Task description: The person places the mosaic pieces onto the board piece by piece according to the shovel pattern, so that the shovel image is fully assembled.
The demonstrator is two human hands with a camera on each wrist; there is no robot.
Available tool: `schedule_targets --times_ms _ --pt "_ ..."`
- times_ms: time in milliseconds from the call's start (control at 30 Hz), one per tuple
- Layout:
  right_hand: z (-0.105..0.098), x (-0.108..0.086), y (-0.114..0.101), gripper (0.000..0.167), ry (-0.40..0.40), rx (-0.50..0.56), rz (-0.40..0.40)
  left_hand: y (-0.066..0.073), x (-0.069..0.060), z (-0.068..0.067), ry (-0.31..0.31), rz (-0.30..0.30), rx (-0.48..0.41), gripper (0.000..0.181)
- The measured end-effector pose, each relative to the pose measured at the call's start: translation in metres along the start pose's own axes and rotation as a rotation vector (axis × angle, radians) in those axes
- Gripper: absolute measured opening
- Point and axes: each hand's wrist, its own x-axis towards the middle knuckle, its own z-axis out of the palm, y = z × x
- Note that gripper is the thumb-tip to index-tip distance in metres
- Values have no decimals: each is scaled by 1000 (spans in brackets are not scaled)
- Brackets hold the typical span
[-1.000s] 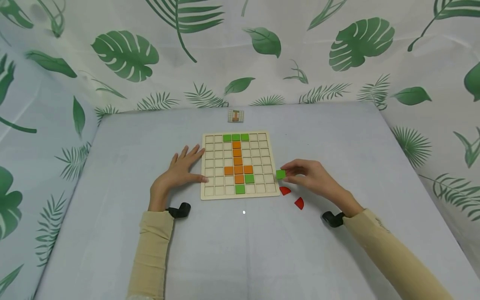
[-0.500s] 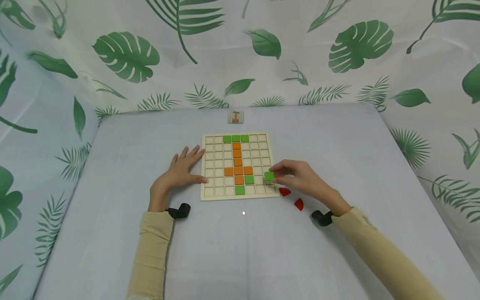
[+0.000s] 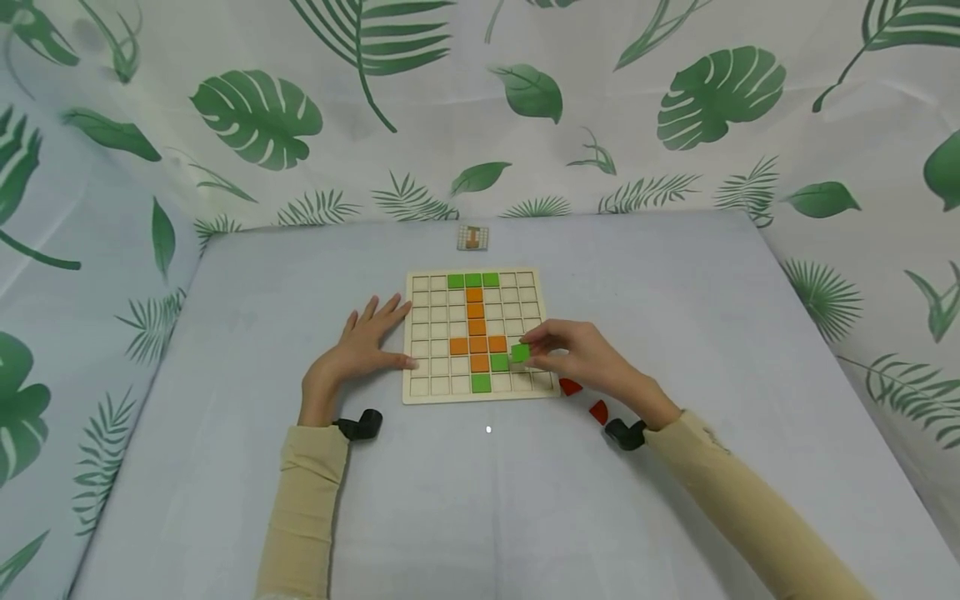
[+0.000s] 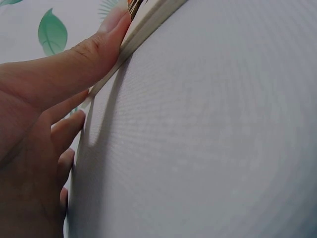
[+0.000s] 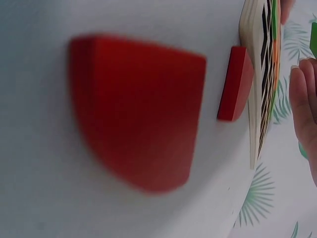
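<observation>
A pale wooden grid board (image 3: 437, 387) lies on the table, with several green and orange square tiles set in its cells. The orange tiles (image 3: 477, 344) form an upright column with one to each side. Between thumb and fingers my right hand (image 3: 581, 354) pinches a green square tile (image 3: 520, 352) above the board's right half, just right of a seated green tile (image 3: 499, 362). Fingers spread, my left hand (image 3: 358, 343) rests at the board's left edge, its thumb on the rim. In the left wrist view the thumb (image 4: 94, 54) touches that edge.
Two red quarter-round pieces lie right of the board: one red piece (image 3: 570, 387) by its corner, another red piece (image 3: 598, 412) nearer me, under the right forearm. A small pattern card (image 3: 472, 237) lies behind the board. A leaf-print cloth hangs at the back.
My right hand has carried the green tile leftward, from beside the board's right edge to over its cells. The left hand stays at the board's left edge.
</observation>
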Motion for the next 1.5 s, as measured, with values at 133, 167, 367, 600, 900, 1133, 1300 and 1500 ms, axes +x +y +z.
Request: schedule_targets --times_ms 133,167,367,600,900,1133,1300,1500 --pt "4 3 -2 30 -1 5 -30 0 0 0 3 0 2 103" --pt "5 4 -2 30 -1 5 -35 0 0 0 3 -2 4 103" --pt "11 9 -5 29 -6 14 -19 -2 0 1 8 -1 7 103" --pt "15 12 -8 27 -32 6 -6 0 -1 1 11 -10 0 104" --pt "21 19 -12 26 -78 -34 3 -2 1 1 6 -16 19 104" --pt "25 25 -17 27 -97 -58 -53 -2 1 1 6 -15 18 104" --pt "31 30 -21 26 -115 -63 -17 -1 1 1 7 -12 12 104" --pt "38 36 -26 24 -128 -99 -25 0 0 1 3 -12 11 104"
